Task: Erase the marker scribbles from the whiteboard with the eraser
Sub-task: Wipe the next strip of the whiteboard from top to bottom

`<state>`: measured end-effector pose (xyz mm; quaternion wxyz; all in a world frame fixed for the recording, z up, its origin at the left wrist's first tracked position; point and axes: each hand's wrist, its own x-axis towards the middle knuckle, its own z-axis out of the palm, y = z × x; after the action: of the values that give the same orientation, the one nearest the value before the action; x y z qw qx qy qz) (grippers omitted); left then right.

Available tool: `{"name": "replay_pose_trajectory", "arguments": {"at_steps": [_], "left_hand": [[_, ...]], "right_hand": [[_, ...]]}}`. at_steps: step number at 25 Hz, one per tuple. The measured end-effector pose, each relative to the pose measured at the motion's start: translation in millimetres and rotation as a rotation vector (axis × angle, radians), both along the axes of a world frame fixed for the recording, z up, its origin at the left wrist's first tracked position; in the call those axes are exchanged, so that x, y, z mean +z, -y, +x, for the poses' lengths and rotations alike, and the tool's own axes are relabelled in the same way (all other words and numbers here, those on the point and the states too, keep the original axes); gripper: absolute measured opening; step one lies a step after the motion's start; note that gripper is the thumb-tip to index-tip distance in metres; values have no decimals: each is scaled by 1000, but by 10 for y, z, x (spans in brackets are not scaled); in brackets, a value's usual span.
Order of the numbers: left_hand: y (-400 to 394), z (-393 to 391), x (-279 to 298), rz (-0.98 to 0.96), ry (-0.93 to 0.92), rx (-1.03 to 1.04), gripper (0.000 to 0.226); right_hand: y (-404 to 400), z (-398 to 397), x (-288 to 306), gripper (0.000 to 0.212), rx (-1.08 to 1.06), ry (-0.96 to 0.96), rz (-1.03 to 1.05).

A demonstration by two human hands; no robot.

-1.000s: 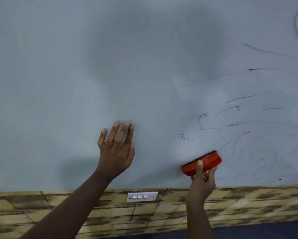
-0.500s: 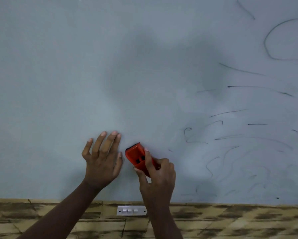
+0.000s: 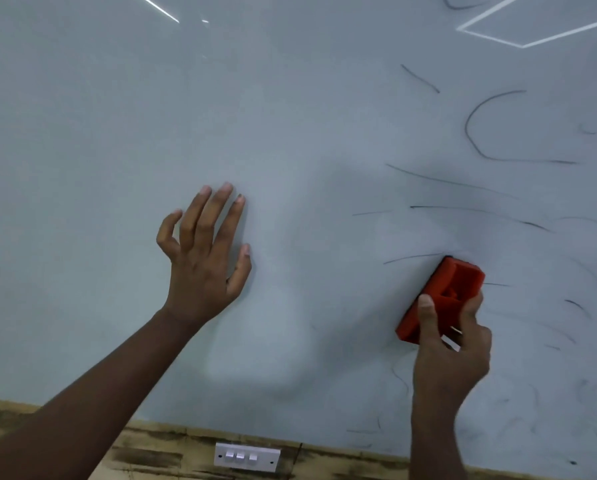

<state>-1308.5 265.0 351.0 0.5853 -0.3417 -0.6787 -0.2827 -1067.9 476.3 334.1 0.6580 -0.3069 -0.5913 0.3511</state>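
A tilted red eraser (image 3: 440,297) lies against the whiteboard (image 3: 255,116), among black scribbles (image 3: 477,133) at its right.

Right hand (image 3: 451,344) gripping red eraser (image 3: 442,296) — whiteboard (image 3: 117,133), scribbles (image 3: 477,133) beside

Single head-worn view: you look from your own eye level straight at the whiteboard (image 3: 221,98), close enough for both forearms to reach it from the lower edge. The wide lens faces forward and slightly down, so the board fills nearly the whole field. Along the bottom you see the wood-patterned wall strip (image 3: 324,460) and a white switch plate (image 3: 247,456).
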Motion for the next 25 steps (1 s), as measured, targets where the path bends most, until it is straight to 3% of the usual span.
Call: {"name": "replay_pose_trajectory", "arguments": {"at_steps": [6, 11, 15, 18, 21, 23, 25], "left_hand": [[-264, -7, 156, -11, -31, 46, 64], [-239, -44, 123, -15, -49, 44, 64], [-240, -46, 115, -13, -53, 39, 64], [-241, -42, 113, -8, -60, 33, 63], [-247, -33, 102, -8, -59, 36, 63], [-250, -37, 95, -10, -52, 42, 63], [-254, -36, 91, -12, -51, 36, 64]], "right_hand": [[540, -407, -459, 65, 5, 516, 517], [627, -392, -846, 80, 54, 708, 621], [435, -302, -310, 67, 1, 551, 632], [-27, -75, 237, 66, -111, 269, 356], [-457, 212, 552, 71, -22, -70, 22], [-437, 185, 632, 72, -24, -81, -15], [-177, -10, 692, 70, -62, 4, 116]]}}
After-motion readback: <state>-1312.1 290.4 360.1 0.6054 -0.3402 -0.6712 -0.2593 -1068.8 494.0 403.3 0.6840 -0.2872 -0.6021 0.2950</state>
